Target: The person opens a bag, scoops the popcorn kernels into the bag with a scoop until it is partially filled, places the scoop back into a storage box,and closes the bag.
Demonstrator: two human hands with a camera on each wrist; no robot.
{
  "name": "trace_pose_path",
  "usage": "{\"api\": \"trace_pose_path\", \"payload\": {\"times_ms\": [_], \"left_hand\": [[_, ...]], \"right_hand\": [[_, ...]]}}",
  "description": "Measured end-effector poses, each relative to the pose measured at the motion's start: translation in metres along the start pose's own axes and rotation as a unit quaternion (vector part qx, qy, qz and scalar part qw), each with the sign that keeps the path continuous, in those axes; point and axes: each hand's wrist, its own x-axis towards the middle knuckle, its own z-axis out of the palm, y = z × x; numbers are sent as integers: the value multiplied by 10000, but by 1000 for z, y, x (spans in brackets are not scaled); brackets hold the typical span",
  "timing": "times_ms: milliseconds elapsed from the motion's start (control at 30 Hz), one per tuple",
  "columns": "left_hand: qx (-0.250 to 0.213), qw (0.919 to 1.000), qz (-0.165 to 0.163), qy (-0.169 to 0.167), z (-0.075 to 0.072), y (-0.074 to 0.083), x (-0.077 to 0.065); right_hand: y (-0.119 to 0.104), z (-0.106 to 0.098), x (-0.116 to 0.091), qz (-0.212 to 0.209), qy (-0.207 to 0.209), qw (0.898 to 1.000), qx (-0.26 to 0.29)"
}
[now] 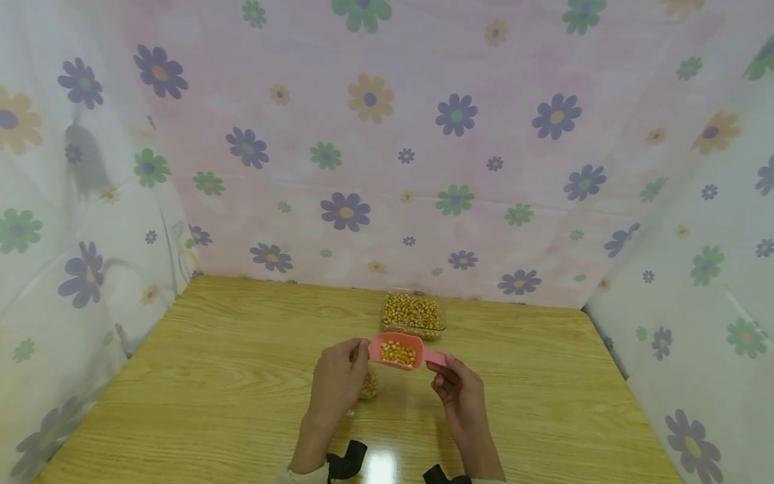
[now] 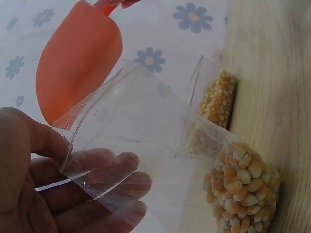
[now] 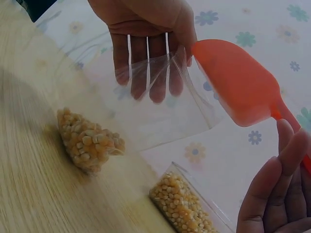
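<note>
Here, right hand point(image 1: 465, 396) pinches handle point(image 1: 438, 358) of coral plastic scoop point(image 2: 80, 58) bearing yellow corn kernels point(image 1: 398, 353), tip by mouth of clear plastic bag point(image 2: 165, 136); left hand point(image 1: 337, 380) pinches bag rim; scoop likely light, stiff, handle safest; bag limp

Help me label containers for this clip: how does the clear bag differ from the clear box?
The clear bag is thin, creased film, while the clear box has stiff, straight walls.
The left hand holds the bag by its upper edge; no hand touches the box.
In the head view, the box stands farther back than the bag, near the flowered backdrop.
Both are see-through and contain yellowish kernels.
</note>
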Motion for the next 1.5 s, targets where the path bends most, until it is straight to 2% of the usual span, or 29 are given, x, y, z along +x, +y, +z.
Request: {"api": "trace_pose_path", "payload": {"times_ms": [333,500,833,1167,1500], "left_hand": [[9,10000,-35,-7,1,0,-1],[47,10000,21,4,2,0,-2],[66,9999,97,24,1,1,-2],[82,9998,155,-41,1,3,-1],[115,9998,128,35,1,3,-1]], "right_hand": [[5,-1,2,64,182,9997,-173],[2,1,2,77,364,9978,-547],[-8,9,4,38,803,9881,-1312],[-14,14,3,-39,977,9794,-1767],[-19,28,0,-310,1042,9637,-2438]]}}
